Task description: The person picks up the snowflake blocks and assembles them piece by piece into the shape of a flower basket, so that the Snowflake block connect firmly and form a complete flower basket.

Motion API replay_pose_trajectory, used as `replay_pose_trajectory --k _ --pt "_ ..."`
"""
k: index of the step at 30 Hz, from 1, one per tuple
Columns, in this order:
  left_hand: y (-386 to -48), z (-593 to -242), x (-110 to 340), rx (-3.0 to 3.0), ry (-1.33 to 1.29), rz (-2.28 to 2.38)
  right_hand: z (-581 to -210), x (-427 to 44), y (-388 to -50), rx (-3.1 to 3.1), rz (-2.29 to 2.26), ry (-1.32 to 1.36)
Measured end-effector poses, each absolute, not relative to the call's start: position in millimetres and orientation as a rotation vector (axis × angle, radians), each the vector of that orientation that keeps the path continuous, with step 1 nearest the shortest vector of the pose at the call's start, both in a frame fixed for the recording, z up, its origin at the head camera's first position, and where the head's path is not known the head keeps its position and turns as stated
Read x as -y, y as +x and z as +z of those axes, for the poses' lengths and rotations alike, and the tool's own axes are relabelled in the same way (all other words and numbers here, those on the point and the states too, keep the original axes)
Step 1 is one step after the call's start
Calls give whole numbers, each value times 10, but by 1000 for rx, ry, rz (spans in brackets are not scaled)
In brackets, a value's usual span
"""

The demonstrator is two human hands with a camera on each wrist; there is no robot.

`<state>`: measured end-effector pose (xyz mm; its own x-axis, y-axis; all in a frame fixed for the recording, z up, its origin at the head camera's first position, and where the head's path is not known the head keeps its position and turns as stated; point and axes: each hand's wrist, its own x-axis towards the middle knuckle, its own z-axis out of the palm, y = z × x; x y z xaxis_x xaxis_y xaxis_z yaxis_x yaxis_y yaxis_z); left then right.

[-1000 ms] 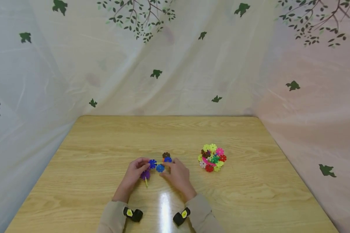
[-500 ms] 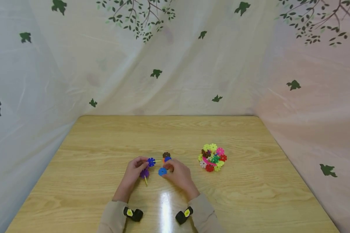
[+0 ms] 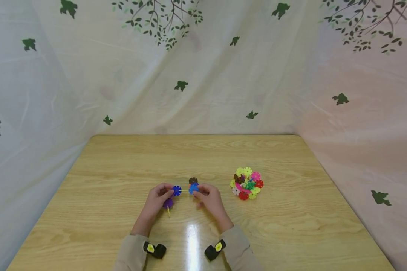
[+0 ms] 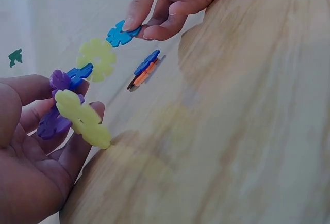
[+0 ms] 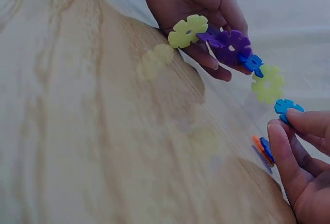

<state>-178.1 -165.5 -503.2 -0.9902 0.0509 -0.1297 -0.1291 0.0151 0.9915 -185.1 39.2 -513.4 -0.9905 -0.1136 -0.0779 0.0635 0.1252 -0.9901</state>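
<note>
My left hand point(image 3: 153, 203) holds a chain of notched plastic snowflake discs by its blue and purple part. In the left wrist view the chain has a near yellow disc point(image 4: 82, 118), purple discs point(image 4: 53, 123), a dark blue disc point(image 4: 80, 73) and a far yellow disc point(image 4: 96, 59). Between thumb and fingertips, my right hand point(image 3: 213, 199) pinches a light blue snowflake disc point(image 4: 119, 34). That disc sits at the outer edge of the far yellow one; whether their notches interlock I cannot tell.
Beneath the right hand's disc, a dark blue disc point(image 4: 147, 61), an orange disc point(image 4: 145, 73) and a brown disc point(image 3: 193, 180) lie overlapping on the wooden table point(image 3: 122, 158). A multicoloured pile of snowflake discs point(image 3: 247, 183) lies to the right. Cloth point(image 3: 217, 101) hangs behind.
The right hand has drawn the light blue disc back, then raised it to the far yellow disc's outer end. My left hand has stayed nearly still with the chain.
</note>
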Motion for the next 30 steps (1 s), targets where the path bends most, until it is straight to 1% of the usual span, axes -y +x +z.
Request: replay_pose_trajectory --k 19,30 --pt "-1786 -5050 1664 -2045 -24 2162 -5098 -410 -1847 -2239 -1915 -141" --pt "-1774 -5019 1639 -2028 -53 2198 -5053 -433 -1803 -2127 -2024 -160"
